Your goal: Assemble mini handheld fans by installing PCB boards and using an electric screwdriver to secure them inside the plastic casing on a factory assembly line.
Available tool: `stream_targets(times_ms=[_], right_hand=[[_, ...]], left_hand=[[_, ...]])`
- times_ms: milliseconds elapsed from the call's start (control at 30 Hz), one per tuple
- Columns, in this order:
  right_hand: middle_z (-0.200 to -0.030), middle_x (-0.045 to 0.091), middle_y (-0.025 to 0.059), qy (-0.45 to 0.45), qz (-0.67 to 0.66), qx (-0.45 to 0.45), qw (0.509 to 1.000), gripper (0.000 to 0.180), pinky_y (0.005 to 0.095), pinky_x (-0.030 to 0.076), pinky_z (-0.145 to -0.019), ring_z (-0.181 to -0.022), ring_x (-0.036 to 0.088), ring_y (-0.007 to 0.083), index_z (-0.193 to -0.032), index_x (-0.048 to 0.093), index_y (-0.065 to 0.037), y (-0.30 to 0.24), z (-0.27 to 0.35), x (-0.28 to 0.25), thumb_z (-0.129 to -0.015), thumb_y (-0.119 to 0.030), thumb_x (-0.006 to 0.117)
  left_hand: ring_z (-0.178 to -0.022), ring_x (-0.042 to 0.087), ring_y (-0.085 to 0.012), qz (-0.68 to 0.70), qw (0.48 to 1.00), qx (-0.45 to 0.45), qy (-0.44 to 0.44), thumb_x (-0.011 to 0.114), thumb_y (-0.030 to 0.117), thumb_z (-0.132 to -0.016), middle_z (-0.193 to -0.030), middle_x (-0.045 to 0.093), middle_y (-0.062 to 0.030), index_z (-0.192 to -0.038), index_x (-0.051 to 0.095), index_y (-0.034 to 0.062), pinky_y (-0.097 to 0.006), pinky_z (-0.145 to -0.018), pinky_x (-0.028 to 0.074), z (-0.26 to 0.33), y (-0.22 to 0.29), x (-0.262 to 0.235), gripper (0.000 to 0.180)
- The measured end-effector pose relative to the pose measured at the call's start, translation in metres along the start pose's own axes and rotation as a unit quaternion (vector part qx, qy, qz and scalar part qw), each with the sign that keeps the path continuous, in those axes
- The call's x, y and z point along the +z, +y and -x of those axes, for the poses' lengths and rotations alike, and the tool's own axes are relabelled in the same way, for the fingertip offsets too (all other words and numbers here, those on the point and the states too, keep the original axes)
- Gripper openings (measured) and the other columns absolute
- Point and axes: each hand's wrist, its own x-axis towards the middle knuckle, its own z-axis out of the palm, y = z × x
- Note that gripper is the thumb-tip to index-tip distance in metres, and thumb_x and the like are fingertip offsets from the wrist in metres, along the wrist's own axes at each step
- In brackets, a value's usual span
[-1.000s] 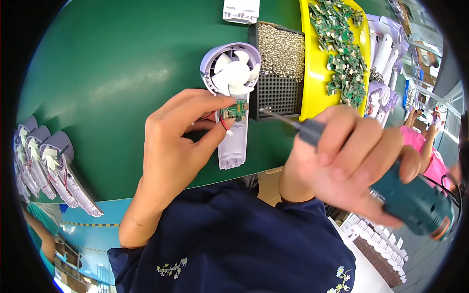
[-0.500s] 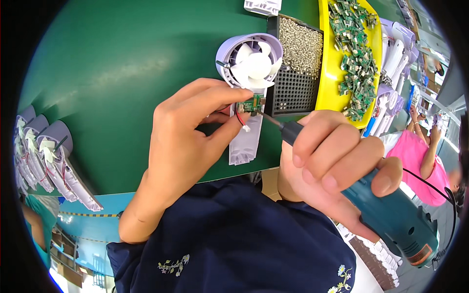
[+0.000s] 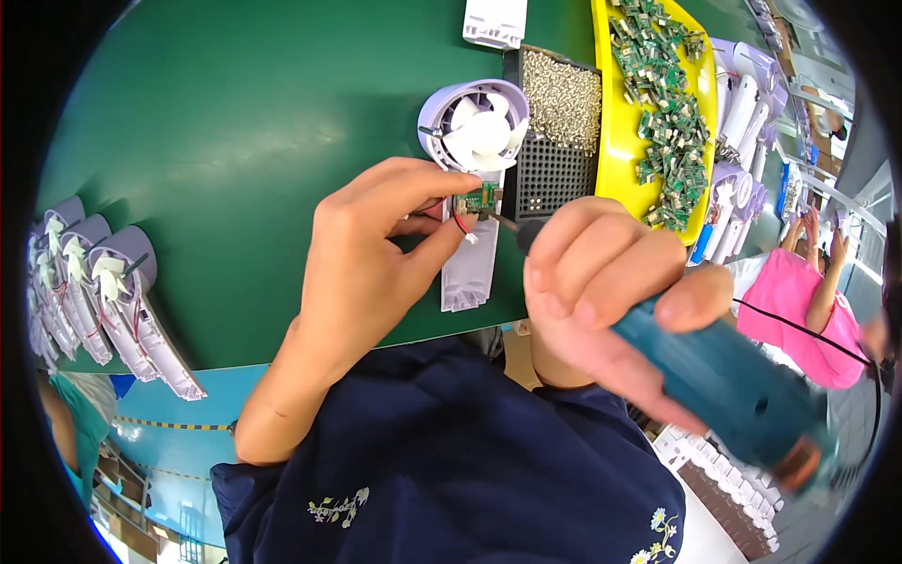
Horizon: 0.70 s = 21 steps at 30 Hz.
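Note:
A lilac fan casing [image 3: 470, 274] lies on the green table, its white fan [image 3: 487, 133] at the far end and its handle pointing toward me. My left hand [image 3: 362, 249] pinches a small green circuit board [image 3: 479, 198] by its edges against the handle, just below the fan. Red and black wires with a white plug [image 3: 471, 238] hang by the thumb. My right hand [image 3: 611, 282] is wrapped round a teal electric screwdriver [image 3: 719, 381], tilted with its bit toward the board's near right corner. Whether the tip touches a screw is too small to tell.
Right of the fan stands a black screw tray [image 3: 556, 177] heaped with small screws, beside a yellow tray [image 3: 618, 179] of loose circuit boards. Several fan casings [image 3: 122, 254] line the left edge; more lie at the far right. A person in pink [image 3: 799, 301] works beyond. The screwdriver's cord [image 3: 799, 329] trails right.
The whole view has shifted a little. The screwdriver's body has swung slightly and is blurred at its rear, its bit still at the board. My left hand keeps its pinch.

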Motion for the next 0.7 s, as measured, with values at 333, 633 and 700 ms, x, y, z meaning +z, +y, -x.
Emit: stream_targets(times_ms=[333,633,700], right_hand=[[-0.061,0.046,0.0026,0.345,0.022,0.001,0.938,0.085,0.0281,0.032,-0.035,-0.04,0.036,0.013,-0.108,0.057,-0.008,-0.054,0.021,-0.07,-0.086,-0.086,0.031],[-0.07,0.055,0.0048,0.26,0.231,0.291,0.891,0.05,0.0253,0.038,-0.044,-0.049,0.048,0.0108,-0.104,0.055,-0.002,-0.065,-0.028,-0.126,-0.103,-0.051,0.044],[-0.068,0.057,-0.0003,0.165,0.41,0.373,0.816,0.024,0.0227,0.036,-0.045,-0.05,0.047,0.0043,-0.09,0.06,-0.004,-0.057,-0.035,-0.12,-0.092,-0.025,0.071]], left_hand=[[-0.084,0.062,-0.0082,-0.055,0.991,0.015,0.119,0.062,-0.007,-0.088,-0.1,0.064,-0.0082,-0.114,0.063,-0.0052,-0.02,-0.073,0.049,-0.055,0.006,-0.08,0.026],[-0.095,0.06,-0.0151,-0.083,0.993,0.025,0.075,0.069,0.012,-0.087,-0.103,0.065,-0.0106,-0.114,0.067,0.003,-0.027,-0.087,0.046,-0.14,0.009,-0.08,0.029],[-0.094,0.058,-0.0138,-0.099,0.994,0.012,0.051,0.069,0.012,-0.088,-0.104,0.064,-0.0096,-0.116,0.066,0.0049,-0.025,-0.087,0.045,-0.148,0.008,-0.086,0.029]])
